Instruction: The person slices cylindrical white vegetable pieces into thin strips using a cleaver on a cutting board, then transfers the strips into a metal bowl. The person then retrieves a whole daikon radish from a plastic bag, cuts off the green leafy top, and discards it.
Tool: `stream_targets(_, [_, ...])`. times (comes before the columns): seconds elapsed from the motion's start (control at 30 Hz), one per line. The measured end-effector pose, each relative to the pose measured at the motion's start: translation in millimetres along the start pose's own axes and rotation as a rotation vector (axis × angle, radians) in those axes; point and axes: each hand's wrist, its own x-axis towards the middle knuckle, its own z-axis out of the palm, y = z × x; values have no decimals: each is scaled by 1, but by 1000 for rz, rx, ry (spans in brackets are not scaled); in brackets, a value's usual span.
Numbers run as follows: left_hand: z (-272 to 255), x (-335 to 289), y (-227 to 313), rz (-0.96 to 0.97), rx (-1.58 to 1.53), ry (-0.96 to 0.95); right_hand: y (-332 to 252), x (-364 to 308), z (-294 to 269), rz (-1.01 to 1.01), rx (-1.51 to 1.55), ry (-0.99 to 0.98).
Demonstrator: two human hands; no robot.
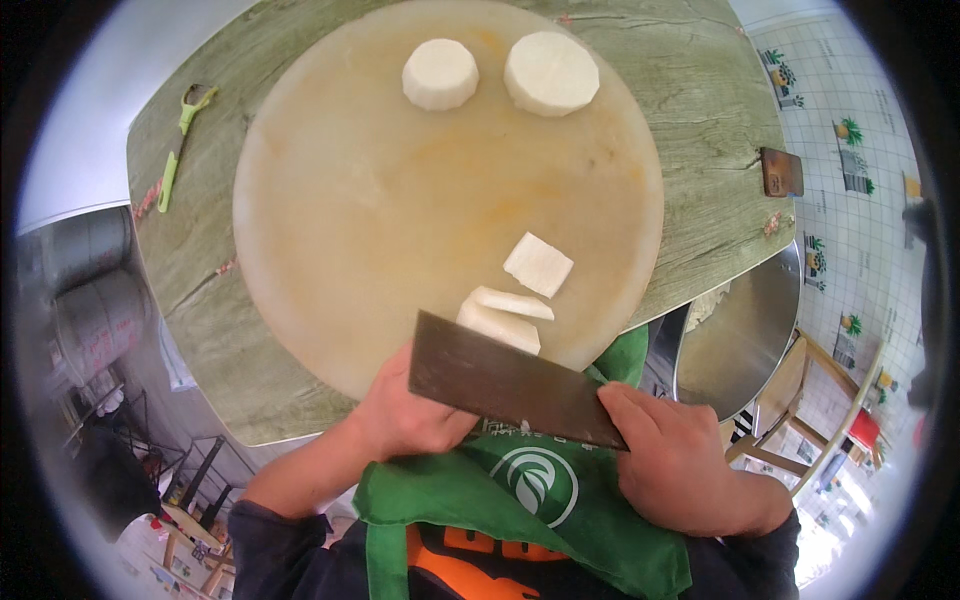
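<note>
My right hand (675, 455) is closed round the handle end of a cleaver (510, 380). Its broad dark blade slants up to the left, just past the near edge of a round board. Behind the blade's left end is my left hand (415, 410), curled, its fingertips hidden by the steel. Beyond the blade lie pieces of peeled white root vegetable: a block (498, 328), a thin slice (512, 302) leaning on it, and a square slab (538, 265) apart from them. Two thick rounds, a smaller one (440, 75) and a larger one (552, 74), sit at the board's far side.
The pale round chopping board (330, 200) covers much of a green wood-patterned table (690, 90). A green-handled peeler (182, 145) lies at left, a small brown block (781, 172) at the right edge. Below right stand a large metal pot (745, 345) and a wooden chair (785, 400).
</note>
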Motion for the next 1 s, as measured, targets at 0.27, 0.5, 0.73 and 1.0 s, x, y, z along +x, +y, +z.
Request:
stream_targets(0.27, [9, -2, -1, -22, -9, 74, -12, 17, 2, 111, -28, -143])
stream_targets(0.5, [14, -3, -1, 6, 61, 93, 0, 47, 31, 10, 103, 4])
stream_targets(0.73, [18, -17, -2, -66, -120, 134, -7, -16, -6, 61, 36, -82])
stream_targets(1.0, [17, -7, -6, 29, 3, 197, -8, 50, 25, 39, 116, -115])
